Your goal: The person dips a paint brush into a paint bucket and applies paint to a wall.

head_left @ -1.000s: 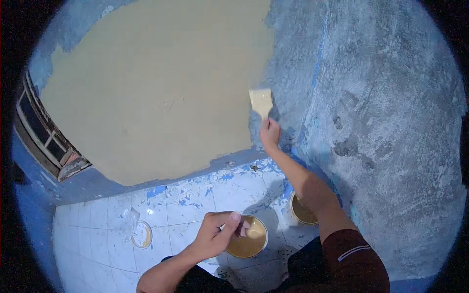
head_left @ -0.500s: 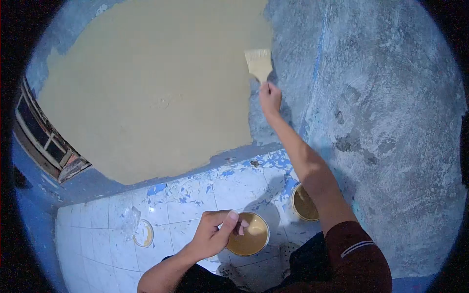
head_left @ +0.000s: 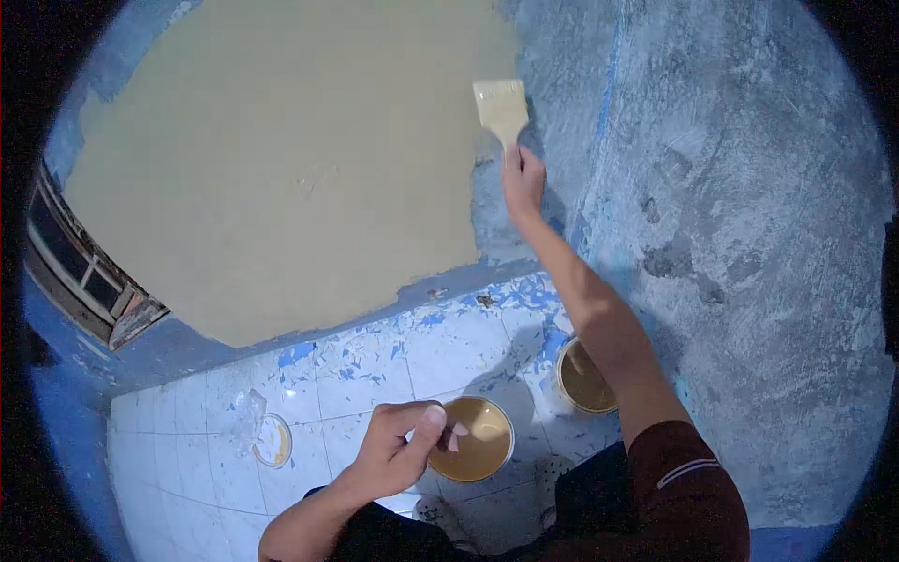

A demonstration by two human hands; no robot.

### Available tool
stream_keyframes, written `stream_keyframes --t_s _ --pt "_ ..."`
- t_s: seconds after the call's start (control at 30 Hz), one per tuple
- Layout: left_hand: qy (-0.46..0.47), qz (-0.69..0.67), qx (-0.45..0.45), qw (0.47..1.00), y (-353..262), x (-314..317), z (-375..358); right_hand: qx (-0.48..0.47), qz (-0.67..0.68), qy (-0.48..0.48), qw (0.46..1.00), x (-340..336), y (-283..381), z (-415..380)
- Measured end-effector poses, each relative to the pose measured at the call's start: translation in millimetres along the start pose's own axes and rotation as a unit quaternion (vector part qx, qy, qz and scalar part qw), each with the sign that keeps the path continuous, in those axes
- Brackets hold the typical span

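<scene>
My right hand (head_left: pixel 524 185) is closed around the handle of a wide flat paintbrush (head_left: pixel 503 108). The brush's pale, paint-coated bristles point up and lie at the right edge of the beige painted area (head_left: pixel 281 169) on the wall. My left hand (head_left: pixel 398 448) is low in the view with its fingers curled in and its thumb over them. It overlaps the left rim of a round bucket of tan paint (head_left: pixel 482 454). What its fingers hold, if anything, is hidden.
A second round bucket (head_left: pixel 582 379) stands partly behind my right forearm. A paint-smeared lid (head_left: pixel 272 440) and clear plastic (head_left: pixel 251 410) lie on the tiled floor (head_left: pixel 365 412). Blue paint flakes litter the wall's foot. A window frame (head_left: pixel 89 272) is at left, bare blue-grey wall (head_left: pixel 730 187) at right.
The brush has moved slightly upward along the edge of the beige area, with my right hand still round it. My left hand stays curled beside the bucket. The view has shifted slightly.
</scene>
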State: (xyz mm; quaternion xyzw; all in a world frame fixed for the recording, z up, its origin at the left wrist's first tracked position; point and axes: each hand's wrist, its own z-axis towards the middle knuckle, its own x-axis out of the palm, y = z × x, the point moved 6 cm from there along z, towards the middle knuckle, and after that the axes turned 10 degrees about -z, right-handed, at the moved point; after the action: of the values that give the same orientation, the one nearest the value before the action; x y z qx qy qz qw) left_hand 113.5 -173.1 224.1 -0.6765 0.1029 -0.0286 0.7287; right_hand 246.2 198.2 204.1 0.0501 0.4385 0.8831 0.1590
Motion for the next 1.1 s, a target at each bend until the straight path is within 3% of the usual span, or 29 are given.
stream_keyframes --t_s 0.13,0.3,0.43,0.53,0.67,0.83,0.93,1.1 --pt "-0.001 -0.011 0.000 1.000 8 0 3 0.027 0.008 0.022 0.999 17 -31 12" --pt "-0.002 0.000 -0.003 1.000 9 -2 2 0.052 -0.126 0.060 0.989 8 -102 -65" --pt "-0.012 -0.003 -0.007 1.000 5 -4 -2 0.093 -0.165 0.076 0.979 -10 -116 -104" --pt "-0.008 0.007 0.006 1.000 3 -6 -4 0.099 -0.055 0.031 0.993 -19 -70 -79" --pt "-0.004 -0.004 0.006 1.000 3 -4 -4 -0.036 -0.020 -0.043 0.998 -21 12 3" --pt "-0.001 -0.012 -0.001 1.000 9 -4 2 -0.079 -0.021 -0.079 0.994 -15 86 88" --pt "-0.006 -0.006 -0.022 1.000 15 -6 5 -0.051 0.027 -0.047 0.997 -2 98 107" --pt "0.002 -0.012 -0.012 1.000 13 -4 4 -0.034 -0.071 -0.057 0.995 12 60 100"
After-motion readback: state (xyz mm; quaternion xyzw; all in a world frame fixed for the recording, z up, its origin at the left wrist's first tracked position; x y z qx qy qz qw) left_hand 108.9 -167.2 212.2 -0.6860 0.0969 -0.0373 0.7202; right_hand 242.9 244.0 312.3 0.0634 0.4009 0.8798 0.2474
